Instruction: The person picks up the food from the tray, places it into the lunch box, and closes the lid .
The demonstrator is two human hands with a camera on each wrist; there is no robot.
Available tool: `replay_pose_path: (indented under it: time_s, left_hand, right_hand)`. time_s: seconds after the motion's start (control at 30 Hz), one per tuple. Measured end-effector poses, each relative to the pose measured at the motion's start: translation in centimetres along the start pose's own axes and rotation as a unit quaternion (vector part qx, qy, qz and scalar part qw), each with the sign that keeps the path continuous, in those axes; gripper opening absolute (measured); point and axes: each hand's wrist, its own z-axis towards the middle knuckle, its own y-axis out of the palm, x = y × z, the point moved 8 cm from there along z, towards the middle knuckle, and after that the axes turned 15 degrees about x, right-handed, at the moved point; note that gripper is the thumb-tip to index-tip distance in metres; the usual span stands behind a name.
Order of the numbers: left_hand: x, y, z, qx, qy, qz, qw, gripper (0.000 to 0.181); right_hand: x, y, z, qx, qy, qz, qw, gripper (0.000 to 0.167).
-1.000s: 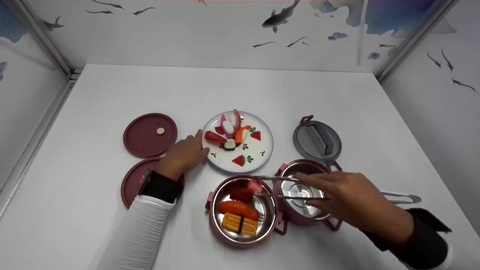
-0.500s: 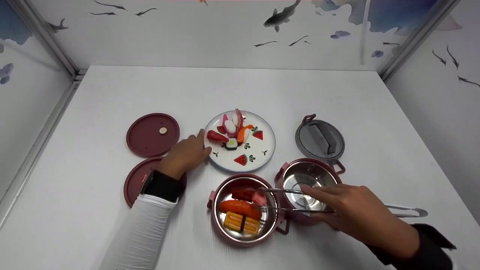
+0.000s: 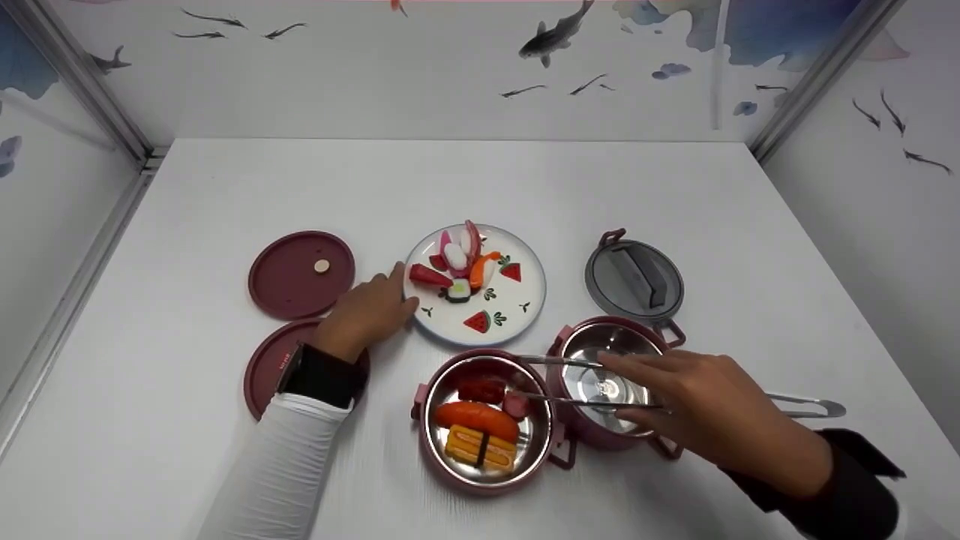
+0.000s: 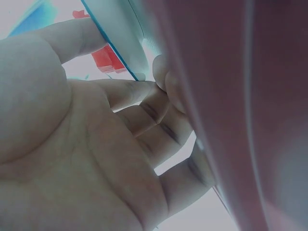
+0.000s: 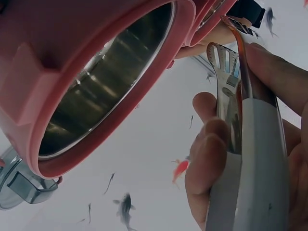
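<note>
We are recording the right hand (image 3: 697, 405) at the right of the head view, where it is gripping the tongs (image 5: 262, 159). Their two arms are standing apart, and their tips are reaching over the loaded pot (image 3: 480, 488), at bottom centre. Inside it, the pink piece (image 3: 516, 406) is lying toward the right wall, just beside the lower tip; whether the two are touching we cannot tell. To its left, the red piece (image 3: 481, 389) is resting above the orange sausage (image 3: 476, 415), with the yellow block (image 3: 463, 444) sitting lowest.

We are noting the left hand (image 3: 367, 311) left of centre, its thumb and index finger touching the rim of the plate (image 3: 450, 324) without closing round it. The plate is carrying toy food on its upper left half, including the roll (image 3: 459, 290).

The second pot (image 3: 600, 438) is standing right of the loaded pot, showing its bare steel base. The grey lid (image 3: 626, 281) is lying above it, at right of centre. On the left, two maroon discs (image 3: 292, 281) are lying one above the other.
</note>
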Motion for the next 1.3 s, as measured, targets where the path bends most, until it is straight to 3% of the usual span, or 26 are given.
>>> replay_pose_path:
  time_s: [0.13, 0.3, 0.6, 0.87, 1.1, 1.3]
  left_hand:
    - [0.0, 0.1, 0.1, 0.001, -0.002, -0.002, 1.0, 0.073]
    - [-0.1, 0.1, 0.2, -0.001, -0.003, -0.001, 1.0, 0.073]
    - [0.0, 0.0, 0.1, -0.001, -0.003, -0.005, 1.0, 0.073]
    - [0.0, -0.2, 0.1, -0.004, -0.002, -0.006, 1.0, 0.073]
    - [-0.1, -0.1, 0.1, -0.002, 0.001, -0.004, 1.0, 0.074]
    - [0.0, 0.0, 0.0, -0.001, -0.003, -0.009, 1.0, 0.074]
  right_hand:
    - [0.6, 0.2, 0.9, -0.003, 0.003, -0.002, 1.0, 0.063]
    - [1.7, 1.1, 2.3, -0.035, 0.013, -0.003, 0.9993, 0.058]
    - [5.0, 3.1, 5.5, -0.072, 0.061, -0.007, 0.9955, 0.056]
    - [7.4, 5.7, 8.1, -0.154, 0.084, -0.053, 0.9831, 0.064]
    - [8.4, 7.8, 10.7, -0.165, 0.05, -0.078, 0.9819, 0.059]
    - [9.0, 9.2, 11.8, -0.181, 0.034, -0.09, 0.9787, 0.061]
